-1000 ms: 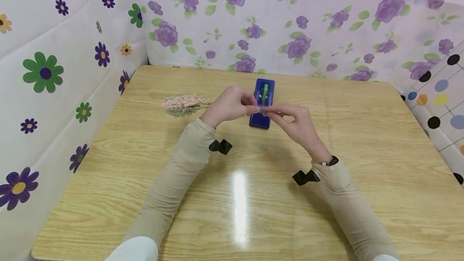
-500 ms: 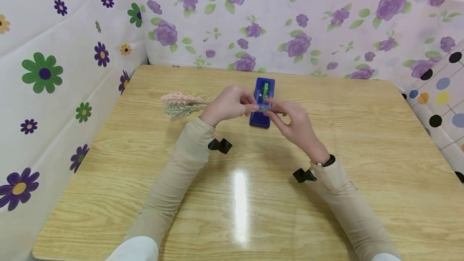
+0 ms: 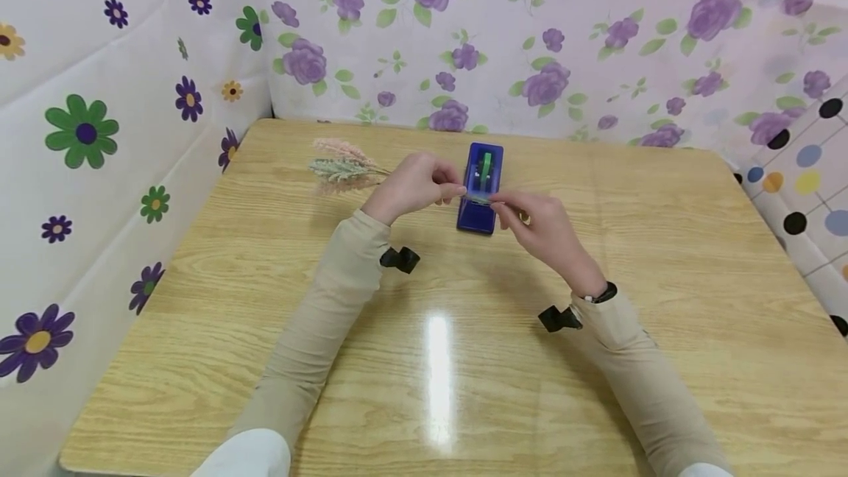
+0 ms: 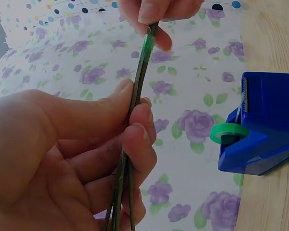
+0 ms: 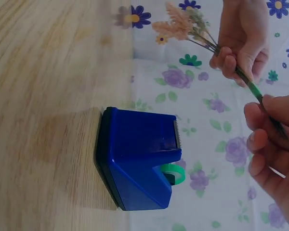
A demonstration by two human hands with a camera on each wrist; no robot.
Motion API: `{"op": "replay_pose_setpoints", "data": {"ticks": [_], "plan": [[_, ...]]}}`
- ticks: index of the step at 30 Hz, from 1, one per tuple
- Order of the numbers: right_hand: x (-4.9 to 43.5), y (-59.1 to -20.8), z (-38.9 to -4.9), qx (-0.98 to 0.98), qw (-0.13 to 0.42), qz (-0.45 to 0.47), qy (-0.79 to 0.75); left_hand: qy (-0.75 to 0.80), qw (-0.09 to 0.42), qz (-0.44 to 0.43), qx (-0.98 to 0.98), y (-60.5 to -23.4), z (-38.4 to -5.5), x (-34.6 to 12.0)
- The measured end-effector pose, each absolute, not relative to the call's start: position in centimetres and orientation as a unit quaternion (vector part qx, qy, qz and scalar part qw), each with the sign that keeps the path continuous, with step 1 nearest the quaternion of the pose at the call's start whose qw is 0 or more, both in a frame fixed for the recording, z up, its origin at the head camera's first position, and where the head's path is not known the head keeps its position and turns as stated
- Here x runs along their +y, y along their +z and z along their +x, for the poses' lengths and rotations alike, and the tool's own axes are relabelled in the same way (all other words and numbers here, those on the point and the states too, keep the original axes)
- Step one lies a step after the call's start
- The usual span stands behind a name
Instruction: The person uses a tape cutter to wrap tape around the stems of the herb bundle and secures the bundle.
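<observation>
Pink and pale green flower sprigs (image 3: 341, 166) stick out to the left of my left hand (image 3: 411, 186). That hand pinches their thin dark stems (image 4: 140, 77) between thumb and fingers, close over the table. Nearer the stem ends, a band of shiny green tape (image 5: 254, 90) lies around the bundle, between the two hands. My right hand (image 3: 539, 223) pinches the stems just beyond this band, with the ends showing past its fingers in the right wrist view. Behind the hands stands a blue tape dispenser (image 3: 475, 218) carrying a green tape roll (image 3: 486, 166).
The wooden table (image 3: 490, 374) ends at a flowered cloth wall (image 3: 497, 57) just behind the dispenser. More patterned cloth (image 3: 132, 190) hangs along the left side, and a dotted cloth (image 3: 804, 182) on the right.
The sprigs have turned and spread, their heads now higher in the head view. My right fingers lifted briefly, then pinched the stems again, slightly farther from the left hand.
</observation>
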State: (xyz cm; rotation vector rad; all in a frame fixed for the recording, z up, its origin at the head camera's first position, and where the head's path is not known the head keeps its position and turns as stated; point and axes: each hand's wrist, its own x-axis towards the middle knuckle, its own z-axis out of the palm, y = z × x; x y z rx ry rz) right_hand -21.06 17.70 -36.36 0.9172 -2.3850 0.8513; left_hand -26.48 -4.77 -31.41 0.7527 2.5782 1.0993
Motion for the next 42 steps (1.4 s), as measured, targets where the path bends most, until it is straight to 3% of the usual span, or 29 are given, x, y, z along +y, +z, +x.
{"op": "replay_pose_setpoints", "data": {"ticks": [5, 8, 12, 16, 20, 26, 31, 34, 37, 42], "plan": [[17.3, -36.5, -21.3, -0.88, 0.15, 0.338, 0.3, 0.363, 0.107, 0.263, 0.887, -31.4, -26.6, -5.0], [17.4, -36.5, -21.4, -0.872, 0.044, 0.305, 0.381, 0.357, 0.088, 0.278, 0.887, -31.3, -26.5, -5.0], [17.5, -36.4, -21.7, -0.786, -0.111, 0.195, 0.577, 0.355, 0.053, 0.31, 0.88, -31.2, -26.3, -5.1], [16.9, -36.7, -22.3, -0.589, -0.221, 0.155, 0.762, 0.348, 0.013, 0.341, 0.873, -31.2, -26.1, -5.2], [16.4, -36.8, -22.7, -0.458, -0.306, 0.169, 0.817, 0.339, -0.01, 0.364, 0.867, -31.0, -26.2, -5.5], [15.1, -36.4, -23.1, -0.492, -0.304, 0.146, 0.803, 0.35, -0.037, 0.364, 0.862, -31.6, -27.5, -6.5], [13.2, -36.5, -23.3, -0.478, -0.289, 0.102, 0.823, 0.35, -0.139, 0.342, 0.861, -32.6, -28.6, -6.6], [11.9, -36.8, -23.3, -0.459, -0.278, 0.088, 0.839, 0.37, -0.171, 0.263, 0.875, -33.1, -28.8, -6.6], [10.5, -37.2, -23.3, -0.446, -0.271, 0.085, 0.849, 0.398, -0.125, 0.18, 0.891, -33.6, -28.9, -6.7], [8.8, -38.2, -23.5, -0.479, -0.264, 0.071, 0.834, 0.498, 0.03, 0.126, 0.857, -34.3, -29.7, -7.3]]}}
